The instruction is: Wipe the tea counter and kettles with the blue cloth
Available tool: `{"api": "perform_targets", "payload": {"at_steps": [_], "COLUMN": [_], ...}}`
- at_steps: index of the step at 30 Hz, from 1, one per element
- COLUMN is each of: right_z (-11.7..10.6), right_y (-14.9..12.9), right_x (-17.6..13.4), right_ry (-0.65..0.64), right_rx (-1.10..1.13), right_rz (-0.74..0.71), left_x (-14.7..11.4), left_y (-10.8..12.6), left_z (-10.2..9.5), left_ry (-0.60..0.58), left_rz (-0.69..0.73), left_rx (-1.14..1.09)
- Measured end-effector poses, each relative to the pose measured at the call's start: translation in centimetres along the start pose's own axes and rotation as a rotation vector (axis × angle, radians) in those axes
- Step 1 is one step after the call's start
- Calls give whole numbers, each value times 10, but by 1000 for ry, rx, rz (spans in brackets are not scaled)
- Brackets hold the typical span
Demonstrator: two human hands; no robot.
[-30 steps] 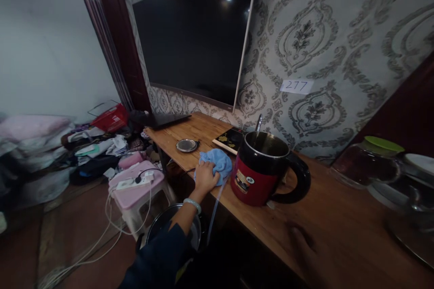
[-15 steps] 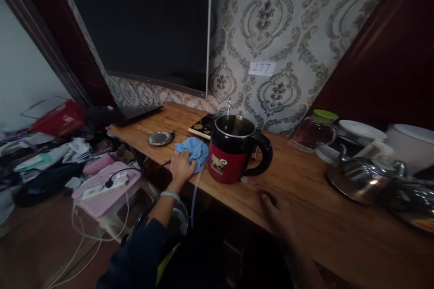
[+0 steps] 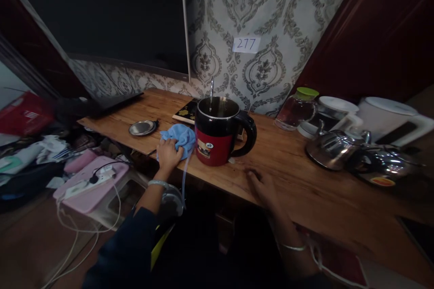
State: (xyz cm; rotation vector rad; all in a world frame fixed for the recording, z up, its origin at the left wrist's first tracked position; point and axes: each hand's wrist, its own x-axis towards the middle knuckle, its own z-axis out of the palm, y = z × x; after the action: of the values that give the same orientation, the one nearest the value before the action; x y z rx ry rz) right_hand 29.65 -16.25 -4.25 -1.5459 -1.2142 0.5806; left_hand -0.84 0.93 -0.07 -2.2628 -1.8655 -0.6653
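Note:
My left hand is closed on a crumpled blue cloth at the table's front edge. Just right of the cloth stands a large black-and-red pot, upright and without a lid, its handle turned right. A shiny metal stem pokes up from inside it. Down from beside the cloth hangs a clear tube over the table edge. My right hand rests at the edge, right of the pot, thumb stretched out and apparently holding nothing; its other fingers are partly in shadow.
A round metal lid and a black flowered board lie on the wooden table. To the right stand a green-lidded glass jug, steel kettles and a white pitcher. A pink stool holds a power strip.
The camera view has shifted, so the scene sits further left and higher. My left hand stays on the blue cloth, and my right hand remains by the table edge.

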Motion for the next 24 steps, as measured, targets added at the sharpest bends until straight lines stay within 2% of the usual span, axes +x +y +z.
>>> {"api": "perform_targets", "payload": {"at_steps": [15, 18, 21, 24], "right_z": [-6, -7, -4, 4], "right_y": [-3, -7, -13, -21], "right_x": [-2, -13, -37, -63], "right_ry": [-32, -15, -18, -69], "right_rx": [-88, -219, -393, -498], "right_rz": [-6, -123, -275, -325], "left_x": [-1, 0, 1, 1], "left_y": [2, 2, 2, 2], "left_z": [2, 2, 3, 3], "left_ry": [-28, -27, -22, -15], "left_rz": [-9, -12, -1, 6], "left_rx": [-11, -11, -14, -26]}}
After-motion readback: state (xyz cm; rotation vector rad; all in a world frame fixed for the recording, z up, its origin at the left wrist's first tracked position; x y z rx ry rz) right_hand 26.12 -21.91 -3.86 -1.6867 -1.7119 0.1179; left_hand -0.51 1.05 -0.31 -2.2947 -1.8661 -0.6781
